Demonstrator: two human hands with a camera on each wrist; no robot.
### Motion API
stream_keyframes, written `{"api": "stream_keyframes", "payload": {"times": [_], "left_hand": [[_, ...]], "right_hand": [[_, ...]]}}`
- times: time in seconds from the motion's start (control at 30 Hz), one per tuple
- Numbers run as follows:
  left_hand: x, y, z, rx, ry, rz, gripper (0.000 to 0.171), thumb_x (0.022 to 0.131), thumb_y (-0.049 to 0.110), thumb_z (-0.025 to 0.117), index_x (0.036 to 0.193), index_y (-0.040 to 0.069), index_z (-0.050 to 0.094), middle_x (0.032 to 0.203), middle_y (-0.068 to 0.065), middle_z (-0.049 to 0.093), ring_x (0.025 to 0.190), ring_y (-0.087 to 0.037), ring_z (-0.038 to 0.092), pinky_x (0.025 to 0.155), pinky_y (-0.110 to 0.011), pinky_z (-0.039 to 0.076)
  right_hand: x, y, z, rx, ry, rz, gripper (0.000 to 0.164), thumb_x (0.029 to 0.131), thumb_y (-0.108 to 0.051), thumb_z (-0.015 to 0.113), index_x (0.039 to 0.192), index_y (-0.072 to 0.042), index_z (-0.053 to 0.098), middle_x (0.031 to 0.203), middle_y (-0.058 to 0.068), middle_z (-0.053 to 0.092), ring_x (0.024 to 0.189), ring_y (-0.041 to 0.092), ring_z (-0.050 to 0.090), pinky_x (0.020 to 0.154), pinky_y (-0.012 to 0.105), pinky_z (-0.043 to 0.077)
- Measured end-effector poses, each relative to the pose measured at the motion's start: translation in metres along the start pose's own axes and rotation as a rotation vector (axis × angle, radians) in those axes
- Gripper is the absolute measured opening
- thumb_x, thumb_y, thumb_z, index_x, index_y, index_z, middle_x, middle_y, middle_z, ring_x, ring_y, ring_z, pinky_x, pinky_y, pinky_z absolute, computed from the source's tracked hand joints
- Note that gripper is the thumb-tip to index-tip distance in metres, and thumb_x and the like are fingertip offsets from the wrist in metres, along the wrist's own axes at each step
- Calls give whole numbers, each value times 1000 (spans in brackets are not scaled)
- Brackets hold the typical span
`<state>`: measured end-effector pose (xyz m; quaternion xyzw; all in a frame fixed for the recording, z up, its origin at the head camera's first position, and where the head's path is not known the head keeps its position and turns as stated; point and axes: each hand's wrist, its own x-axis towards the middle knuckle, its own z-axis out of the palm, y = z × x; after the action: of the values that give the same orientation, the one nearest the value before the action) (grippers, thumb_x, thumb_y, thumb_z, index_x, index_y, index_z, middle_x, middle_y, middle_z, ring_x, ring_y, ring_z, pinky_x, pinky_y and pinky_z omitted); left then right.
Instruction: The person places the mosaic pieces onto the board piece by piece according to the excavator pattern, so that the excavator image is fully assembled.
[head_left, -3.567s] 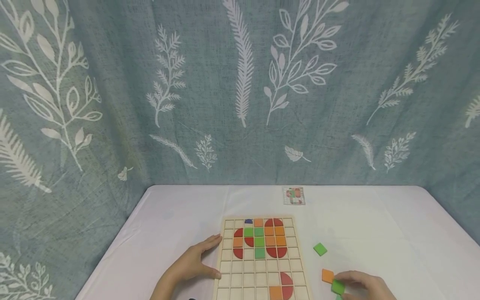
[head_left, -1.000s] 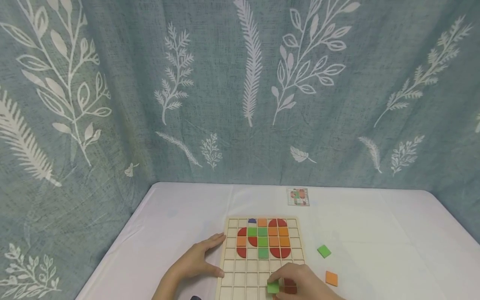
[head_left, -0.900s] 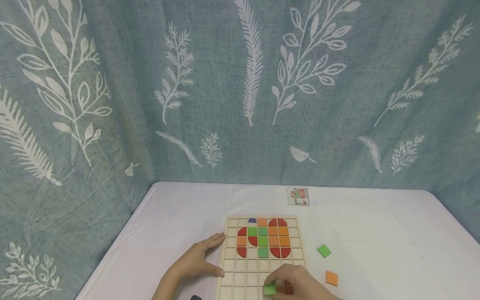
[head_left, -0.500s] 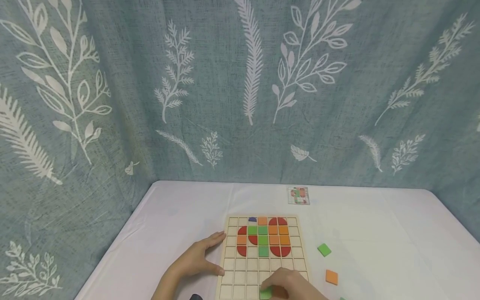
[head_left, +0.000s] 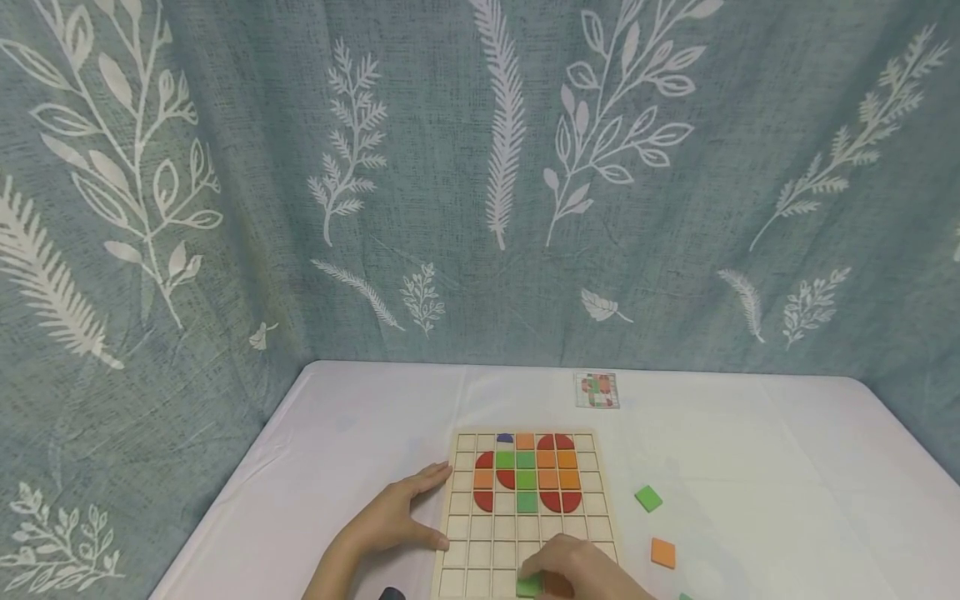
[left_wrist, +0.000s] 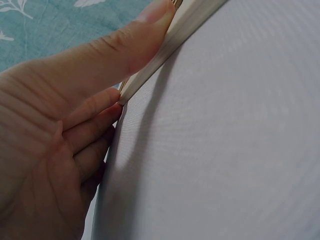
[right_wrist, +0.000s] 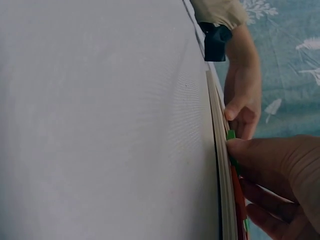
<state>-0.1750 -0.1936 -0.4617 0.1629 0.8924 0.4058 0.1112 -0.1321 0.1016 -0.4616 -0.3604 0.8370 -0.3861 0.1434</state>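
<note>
A pale wooden grid board [head_left: 478, 553] lies on the white table, with red, orange, green and blue tiles set in some cells. My left hand [head_left: 386, 518] rests along its left side, fingers extended and thumb at the edge; the left wrist view shows the thumb on the board's rim [left_wrist: 150, 65]. Low on the board, my right hand [head_left: 585, 568] pinches a green square tile [head_left: 529, 587] between thumb and finger, right at a cell. In the right wrist view that green tile [right_wrist: 231, 135] stands slightly raised at the thumb tip. The hand covers nearby orange and red pieces.
Right of the board lie a loose green tile [head_left: 648, 498], an orange tile [head_left: 663, 552] and a partly cut-off green piece [head_left: 686, 597]. A small pattern card [head_left: 597, 390] lies near the back edge. A patterned teal curtain [head_left: 450, 183] hangs behind the table.
My right hand has picked up the green tile beside the orange one, carried it left onto the board and moved it down toward the near rows. My left hand stays at the board's edge.
</note>
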Motion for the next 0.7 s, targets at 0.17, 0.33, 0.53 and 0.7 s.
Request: {"api": "stream_keyframes", "payload": {"times": [0.17, 0.33, 0.53, 0.7], "left_hand": [[0, -1, 0, -3, -2, -1, 97, 56, 35, 84, 138, 6, 42, 146, -13, 35, 135, -39, 25, 108, -59, 19], [0, -1, 0, -2, -1, -10, 98, 55, 36, 84, 138, 7, 42, 146, -13, 35, 135, -39, 25, 108, -58, 20], [0, 1, -1, -9, 3, -17, 98, 54, 36, 84, 138, 7, 42, 146, -13, 35, 136, -39, 25, 108, -59, 19], [-1, 2, 0, -18, 0, -7, 97, 55, 34, 84, 138, 6, 42, 146, -14, 35, 135, -40, 25, 108, -59, 19]], "right_hand": [[0, -2, 0, -1, 4, 0, 34, 83, -41, 65, 105, -15, 69, 93, -19, 61, 81, -5, 50, 75, 17, 50], [1, -5, -2, -10, -36, 50, 29, 85, -36, 64, 106, -16, 69, 92, -19, 60, 79, -5, 48, 74, 17, 49], [3, -6, -2, -35, -50, 67, 23, 87, -27, 63, 106, -15, 69, 90, -19, 60, 78, -5, 48, 74, 17, 48], [3, -4, -3, -61, -54, 30, 29, 84, -34, 65, 106, -16, 69, 93, -19, 62, 81, -5, 49, 77, 18, 50]]}}
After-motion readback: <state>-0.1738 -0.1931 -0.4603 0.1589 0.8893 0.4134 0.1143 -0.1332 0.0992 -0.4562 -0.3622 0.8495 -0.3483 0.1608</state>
